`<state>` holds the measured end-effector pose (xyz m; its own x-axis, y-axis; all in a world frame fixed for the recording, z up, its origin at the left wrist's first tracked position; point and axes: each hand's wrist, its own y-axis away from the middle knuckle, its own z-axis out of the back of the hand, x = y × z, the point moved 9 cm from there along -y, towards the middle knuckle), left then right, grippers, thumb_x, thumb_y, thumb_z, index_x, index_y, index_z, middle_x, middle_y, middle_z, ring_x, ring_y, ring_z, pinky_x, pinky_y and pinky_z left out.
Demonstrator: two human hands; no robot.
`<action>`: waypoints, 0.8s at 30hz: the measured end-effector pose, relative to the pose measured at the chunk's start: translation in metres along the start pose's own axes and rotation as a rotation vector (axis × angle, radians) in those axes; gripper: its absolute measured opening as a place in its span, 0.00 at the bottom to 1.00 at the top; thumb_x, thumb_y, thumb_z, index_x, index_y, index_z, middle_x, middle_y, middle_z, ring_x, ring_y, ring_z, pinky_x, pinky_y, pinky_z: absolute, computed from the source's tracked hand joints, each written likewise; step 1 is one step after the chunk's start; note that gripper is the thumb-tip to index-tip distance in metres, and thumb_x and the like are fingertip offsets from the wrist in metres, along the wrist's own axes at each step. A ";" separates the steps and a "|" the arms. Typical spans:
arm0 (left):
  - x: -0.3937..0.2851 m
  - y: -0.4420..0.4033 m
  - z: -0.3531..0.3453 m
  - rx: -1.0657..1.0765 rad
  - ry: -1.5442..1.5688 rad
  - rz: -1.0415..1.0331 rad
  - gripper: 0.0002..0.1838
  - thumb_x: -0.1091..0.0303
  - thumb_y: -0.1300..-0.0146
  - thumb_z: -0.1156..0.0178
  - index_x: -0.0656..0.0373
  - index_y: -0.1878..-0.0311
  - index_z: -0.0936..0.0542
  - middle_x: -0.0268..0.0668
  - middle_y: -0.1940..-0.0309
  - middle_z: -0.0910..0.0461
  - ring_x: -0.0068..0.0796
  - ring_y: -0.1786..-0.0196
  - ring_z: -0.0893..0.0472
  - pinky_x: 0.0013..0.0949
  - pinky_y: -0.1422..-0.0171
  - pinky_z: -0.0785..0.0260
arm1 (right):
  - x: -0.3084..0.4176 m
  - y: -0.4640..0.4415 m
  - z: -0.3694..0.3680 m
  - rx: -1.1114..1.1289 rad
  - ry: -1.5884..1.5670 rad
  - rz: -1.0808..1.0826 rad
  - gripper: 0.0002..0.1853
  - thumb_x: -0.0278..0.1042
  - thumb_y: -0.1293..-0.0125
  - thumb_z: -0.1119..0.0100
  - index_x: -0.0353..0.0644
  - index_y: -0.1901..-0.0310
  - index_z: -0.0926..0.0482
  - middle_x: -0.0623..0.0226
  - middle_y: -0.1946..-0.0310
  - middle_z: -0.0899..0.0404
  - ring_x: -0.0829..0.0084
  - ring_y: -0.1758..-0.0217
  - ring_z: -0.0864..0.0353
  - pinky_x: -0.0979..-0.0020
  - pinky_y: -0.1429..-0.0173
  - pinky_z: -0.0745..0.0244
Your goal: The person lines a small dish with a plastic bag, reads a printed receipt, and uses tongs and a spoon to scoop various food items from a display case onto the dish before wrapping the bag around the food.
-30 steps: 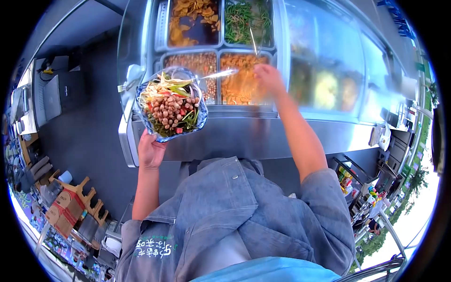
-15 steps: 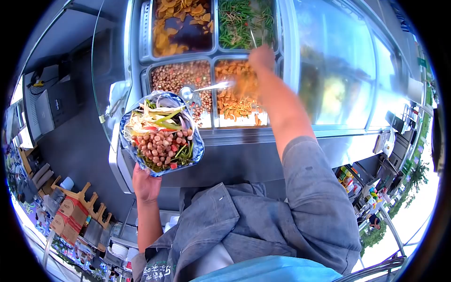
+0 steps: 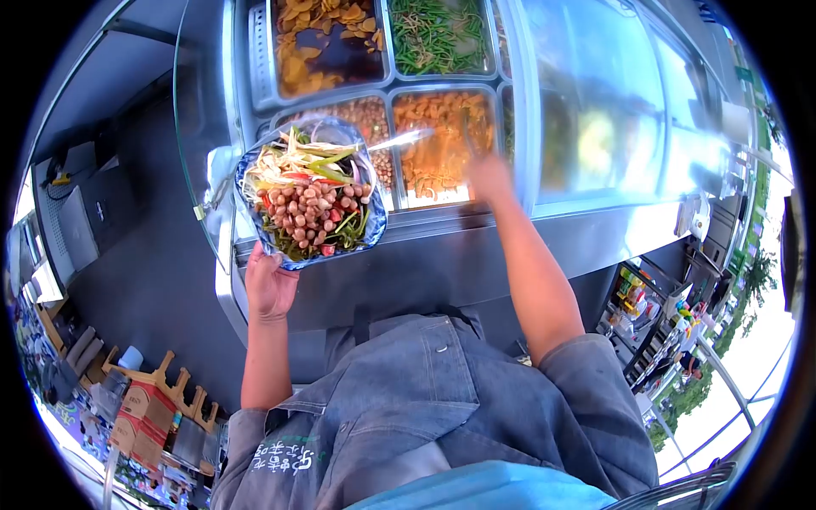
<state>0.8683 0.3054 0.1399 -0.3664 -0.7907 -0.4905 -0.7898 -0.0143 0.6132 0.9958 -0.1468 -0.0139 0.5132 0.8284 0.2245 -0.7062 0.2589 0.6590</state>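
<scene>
My left hand [image 3: 270,285] holds up a bowl [image 3: 374,234] with a blue-and-white rim, closed on its near edge. Inside lie peanuts [image 3: 302,214], pale shredded strips [image 3: 276,161], green vegetables and red pepper bits. My right hand [image 3: 491,180] is blurred over the near edge of the pan of orange-brown food [image 3: 425,157]. Its fingers look closed round a thin metal serving utensil [image 3: 468,132], smeared by motion. The bowl partly hides the pan of peanuts [image 3: 361,115]. A shiny spoon handle [image 3: 399,139] sticks out past the bowl toward the orange-brown food.
Farther back are a pan of brown slices in dark liquid [image 3: 327,51] and a pan of green beans [image 3: 438,38]. A glass panel [image 3: 586,127] covers the counter's right side. The metal counter edge [image 3: 425,255] runs before me. Cardboard boxes [image 3: 144,416] stand lower left.
My right hand has drawn back from the green beans toward the near edge of the orange-brown food, with the utensil. The bowl in my left hand has shifted slightly right and up in view.
</scene>
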 end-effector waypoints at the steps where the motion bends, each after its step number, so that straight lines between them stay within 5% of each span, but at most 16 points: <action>1: 0.000 -0.003 0.001 -0.002 0.000 0.010 0.31 0.81 0.39 0.50 0.74 0.29 0.34 0.51 0.33 0.24 0.47 0.30 0.22 0.50 0.24 0.29 | -0.004 0.004 -0.003 0.025 -0.217 -0.106 0.28 0.49 0.26 0.41 0.22 0.52 0.23 0.37 0.65 0.15 0.43 0.65 0.12 0.52 0.57 0.17; 3: -0.001 -0.006 -0.001 0.001 0.004 0.035 0.31 0.81 0.39 0.50 0.73 0.29 0.33 0.49 0.34 0.22 0.46 0.32 0.20 0.49 0.25 0.28 | -0.008 0.002 -0.013 0.043 -0.454 -0.194 0.28 0.50 0.25 0.42 0.22 0.55 0.21 0.42 0.73 0.16 0.56 0.80 0.15 0.56 0.70 0.19; 7: -0.004 0.001 -0.001 -0.001 -0.020 0.037 0.30 0.81 0.39 0.50 0.73 0.30 0.32 0.49 0.35 0.22 0.45 0.32 0.20 0.48 0.26 0.27 | 0.001 0.012 -0.010 -0.005 -0.088 0.043 0.28 0.51 0.25 0.42 0.23 0.58 0.20 0.45 0.75 0.16 0.56 0.81 0.17 0.55 0.71 0.21; 11: -0.005 -0.003 0.004 0.018 -0.048 0.059 0.30 0.81 0.39 0.50 0.73 0.31 0.32 0.50 0.36 0.21 0.45 0.33 0.19 0.47 0.26 0.27 | 0.044 0.047 0.025 0.114 -0.213 -0.211 0.30 0.54 0.26 0.42 0.26 0.66 0.18 0.51 0.78 0.18 0.58 0.81 0.17 0.56 0.73 0.23; 12: -0.005 -0.003 0.005 0.024 -0.051 0.057 0.30 0.81 0.39 0.50 0.73 0.31 0.32 0.50 0.36 0.21 0.45 0.33 0.19 0.47 0.26 0.27 | 0.057 0.055 0.025 0.121 -0.245 -0.250 0.29 0.54 0.26 0.42 0.26 0.63 0.17 0.48 0.74 0.16 0.55 0.74 0.14 0.54 0.66 0.19; 15: -0.005 -0.003 0.009 0.007 -0.048 0.057 0.30 0.81 0.39 0.50 0.74 0.31 0.32 0.49 0.37 0.20 0.44 0.34 0.19 0.46 0.27 0.27 | 0.089 0.043 0.010 -0.174 0.101 0.084 0.24 0.49 0.26 0.43 0.30 0.59 0.15 0.44 0.58 0.13 0.50 0.54 0.12 0.49 0.47 0.18; 19: -0.008 -0.005 0.000 0.016 -0.056 0.050 0.30 0.81 0.39 0.51 0.74 0.31 0.31 0.50 0.37 0.20 0.44 0.34 0.19 0.46 0.27 0.26 | 0.087 0.019 -0.026 -0.237 0.279 0.229 0.17 0.43 0.25 0.44 0.37 0.50 0.17 0.50 0.53 0.13 0.51 0.47 0.12 0.51 0.45 0.18; 24: -0.009 -0.016 0.003 0.038 -0.073 0.061 0.28 0.81 0.38 0.53 0.71 0.32 0.30 0.48 0.40 0.18 0.42 0.39 0.16 0.46 0.32 0.23 | 0.043 0.009 -0.008 -0.177 0.331 0.294 0.15 0.44 0.25 0.44 0.41 0.52 0.17 0.52 0.54 0.13 0.49 0.48 0.13 0.49 0.44 0.20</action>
<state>0.8829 0.3147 0.1331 -0.4480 -0.7429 -0.4974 -0.7827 0.0570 0.6198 1.0079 -0.1044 -0.0041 0.1166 0.9855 0.1236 -0.8853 0.0467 0.4627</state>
